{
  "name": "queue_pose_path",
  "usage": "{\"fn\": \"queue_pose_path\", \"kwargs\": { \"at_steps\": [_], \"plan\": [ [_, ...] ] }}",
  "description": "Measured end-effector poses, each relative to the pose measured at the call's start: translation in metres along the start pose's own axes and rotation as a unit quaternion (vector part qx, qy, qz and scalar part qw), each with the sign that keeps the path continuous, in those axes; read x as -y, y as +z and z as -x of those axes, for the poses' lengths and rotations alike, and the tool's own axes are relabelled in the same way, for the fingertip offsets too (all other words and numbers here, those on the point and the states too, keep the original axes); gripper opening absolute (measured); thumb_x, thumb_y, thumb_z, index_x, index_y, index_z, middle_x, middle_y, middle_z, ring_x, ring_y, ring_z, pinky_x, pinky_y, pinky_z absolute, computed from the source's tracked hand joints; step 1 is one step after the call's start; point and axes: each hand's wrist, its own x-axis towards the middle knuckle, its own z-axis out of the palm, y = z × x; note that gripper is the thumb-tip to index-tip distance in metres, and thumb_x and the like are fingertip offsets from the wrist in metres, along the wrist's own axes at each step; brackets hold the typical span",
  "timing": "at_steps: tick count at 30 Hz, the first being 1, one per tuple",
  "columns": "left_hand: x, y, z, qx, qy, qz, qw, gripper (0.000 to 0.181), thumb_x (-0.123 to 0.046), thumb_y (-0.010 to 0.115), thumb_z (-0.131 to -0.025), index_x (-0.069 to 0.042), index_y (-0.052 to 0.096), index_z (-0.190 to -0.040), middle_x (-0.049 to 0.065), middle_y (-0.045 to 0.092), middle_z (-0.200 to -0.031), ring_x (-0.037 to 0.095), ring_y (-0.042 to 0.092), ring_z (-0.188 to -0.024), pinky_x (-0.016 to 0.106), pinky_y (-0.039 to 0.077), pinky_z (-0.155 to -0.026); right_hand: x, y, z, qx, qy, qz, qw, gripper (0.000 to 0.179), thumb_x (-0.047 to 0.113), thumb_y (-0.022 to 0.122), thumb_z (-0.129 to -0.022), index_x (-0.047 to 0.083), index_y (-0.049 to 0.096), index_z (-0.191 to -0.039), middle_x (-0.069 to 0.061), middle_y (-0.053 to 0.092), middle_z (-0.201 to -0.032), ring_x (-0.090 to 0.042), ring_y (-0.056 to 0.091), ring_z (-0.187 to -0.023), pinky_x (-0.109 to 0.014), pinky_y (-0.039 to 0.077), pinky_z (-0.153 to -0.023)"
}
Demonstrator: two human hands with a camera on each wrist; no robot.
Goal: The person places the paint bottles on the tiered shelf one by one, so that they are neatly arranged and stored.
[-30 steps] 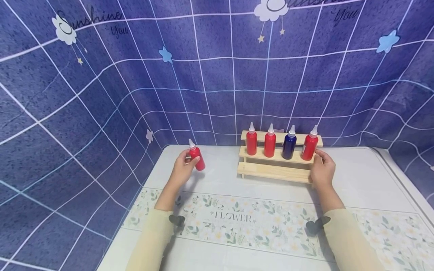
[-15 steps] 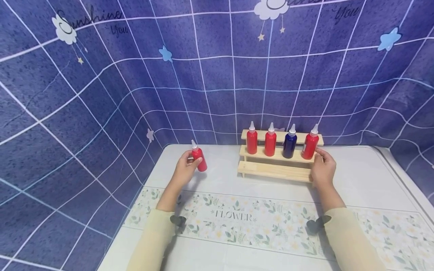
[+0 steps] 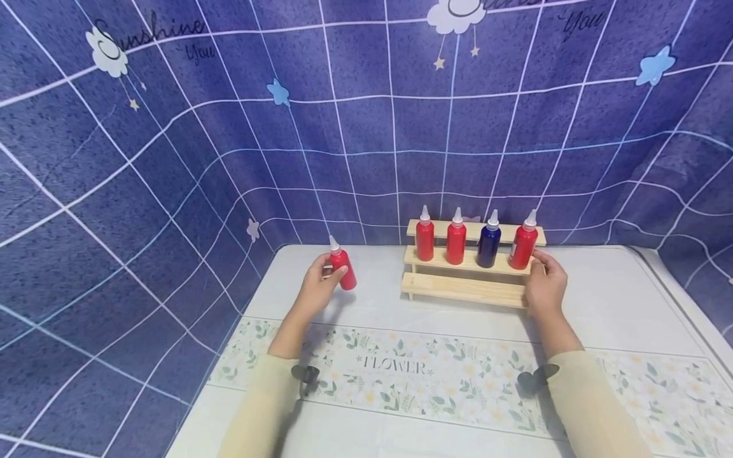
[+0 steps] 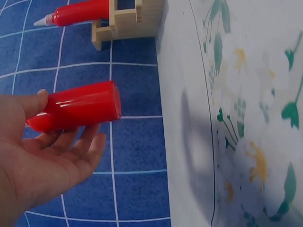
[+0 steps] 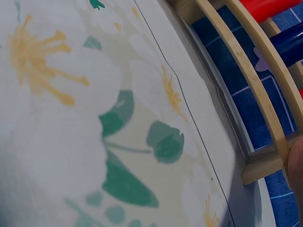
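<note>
My left hand (image 3: 319,285) pinches a red squeeze bottle (image 3: 345,272) with a white pointed nozzle between thumb and fingers. Slightly tilted, the bottle is off the table; the left wrist view shows its flat base (image 4: 116,101) and the fingers beneath its side. A stepped wooden rack (image 3: 465,290) stands to the right, and my right hand (image 3: 546,286) grips its right end. In the right wrist view only a sliver of that hand (image 5: 296,165) shows against the wood. On the middle step stand red bottles (image 3: 425,242) and one dark blue bottle (image 3: 488,247), all upright.
A white table cover (image 3: 372,273) with a floral band reading FLOWER (image 3: 395,366) lies under everything. Behind and at the left hangs a blue gridded curtain (image 3: 366,127) with clouds and stars, meeting the table's back edge.
My left hand has shifted a little to the right with the red squeeze bottle. My right hand, the rack and its bottles have stayed in place.
</note>
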Motion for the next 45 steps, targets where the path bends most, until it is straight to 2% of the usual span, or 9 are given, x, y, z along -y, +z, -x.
{"fn": "queue_pose_path", "kwargs": {
  "at_steps": [5, 9, 11, 23, 26, 33, 38, 42, 45],
  "plan": [
    [-0.002, 0.009, 0.000, 0.007, 0.002, -0.003, 1.0000, 0.055, -0.027, 0.069, -0.103, -0.003, 0.052, -0.149, 0.022, 0.063, -0.142, 0.041, 0.063, -0.131, 0.058, 0.056, -0.107, 0.000, 0.000, 0.000, 0.002, 0.001, 0.006, 1.0000, 0.043, 0.021, 0.040, -0.112, 0.011, 0.061, -0.147, -0.010, 0.058, -0.154, -0.004, 0.049, -0.109, -0.012, 0.042, -0.077],
    [-0.005, 0.014, 0.002, 0.017, 0.011, -0.002, 0.9998, 0.054, -0.026, 0.068, -0.103, -0.002, 0.052, -0.149, 0.023, 0.063, -0.141, 0.041, 0.064, -0.130, 0.058, 0.056, -0.107, -0.001, 0.000, 0.001, 0.003, 0.003, 0.003, 1.0000, 0.043, 0.021, 0.040, -0.112, 0.011, 0.061, -0.148, -0.009, 0.056, -0.156, -0.010, 0.051, -0.117, -0.015, 0.044, -0.076],
    [-0.006, 0.017, 0.004, 0.020, 0.014, 0.001, 0.9997, 0.053, -0.026, 0.068, -0.103, -0.003, 0.052, -0.148, 0.023, 0.063, -0.141, 0.041, 0.064, -0.130, 0.058, 0.055, -0.108, -0.001, 0.000, 0.001, 0.004, 0.003, 0.002, 1.0000, 0.043, 0.021, 0.039, -0.112, 0.011, 0.060, -0.148, -0.008, 0.055, -0.158, -0.009, 0.049, -0.121, -0.014, 0.043, -0.083],
    [-0.011, 0.032, 0.006, 0.046, 0.028, -0.002, 0.9985, 0.054, -0.031, 0.071, -0.102, -0.007, 0.054, -0.148, 0.018, 0.065, -0.142, 0.038, 0.065, -0.130, 0.057, 0.055, -0.108, -0.001, 0.000, 0.000, -0.003, -0.002, 0.009, 1.0000, 0.042, 0.020, 0.041, -0.111, 0.010, 0.061, -0.147, -0.010, 0.059, -0.146, -0.002, 0.048, -0.095, -0.012, 0.043, -0.069],
    [-0.013, 0.038, 0.007, 0.050, 0.032, -0.005, 0.9982, 0.053, -0.030, 0.071, -0.102, -0.007, 0.056, -0.147, 0.018, 0.065, -0.141, 0.037, 0.065, -0.131, 0.056, 0.055, -0.109, 0.000, 0.000, 0.000, -0.002, 0.000, 0.002, 1.0000, 0.042, 0.020, 0.041, -0.111, 0.010, 0.061, -0.147, -0.010, 0.059, -0.149, -0.004, 0.050, -0.102, -0.014, 0.043, -0.077],
    [-0.022, 0.050, 0.007, 0.065, 0.043, -0.004, 0.9970, 0.054, -0.028, 0.071, -0.102, -0.006, 0.055, -0.148, 0.017, 0.065, -0.142, 0.036, 0.065, -0.132, 0.054, 0.054, -0.112, 0.003, -0.001, 0.002, -0.001, 0.006, 0.001, 1.0000, 0.043, 0.019, 0.041, -0.110, 0.010, 0.061, -0.147, -0.009, 0.058, -0.148, -0.005, 0.051, -0.095, -0.013, 0.043, -0.064],
    [-0.026, 0.057, 0.007, 0.074, 0.043, -0.010, 0.9963, 0.055, -0.029, 0.069, -0.102, -0.005, 0.053, -0.150, 0.018, 0.065, -0.142, 0.037, 0.065, -0.130, 0.054, 0.057, -0.108, 0.005, -0.002, 0.003, 0.004, 0.005, 0.010, 0.9999, 0.044, 0.020, 0.039, -0.111, 0.011, 0.059, -0.149, -0.008, 0.054, -0.160, -0.009, 0.048, -0.124, -0.015, 0.042, -0.089],
    [-0.027, 0.062, 0.008, 0.079, 0.043, -0.002, 0.9959, 0.054, -0.027, 0.069, -0.102, -0.006, 0.054, -0.149, 0.018, 0.066, -0.140, 0.038, 0.067, -0.127, 0.053, 0.058, -0.106, 0.003, -0.001, 0.002, 0.002, -0.002, 0.014, 0.9999, 0.043, 0.021, 0.041, -0.111, 0.011, 0.061, -0.148, -0.011, 0.059, -0.151, -0.005, 0.053, -0.098, -0.014, 0.045, -0.070],
    [-0.029, 0.066, 0.009, 0.087, 0.049, 0.002, 0.9950, 0.053, -0.028, 0.069, -0.103, -0.007, 0.054, -0.149, 0.017, 0.066, -0.140, 0.036, 0.067, -0.128, 0.052, 0.058, -0.106, 0.002, -0.002, 0.002, -0.001, -0.005, 0.012, 0.9999, 0.042, 0.020, 0.041, -0.111, 0.011, 0.062, -0.147, -0.011, 0.060, -0.144, -0.002, 0.048, -0.077, -0.014, 0.042, -0.055]
  ]
}}
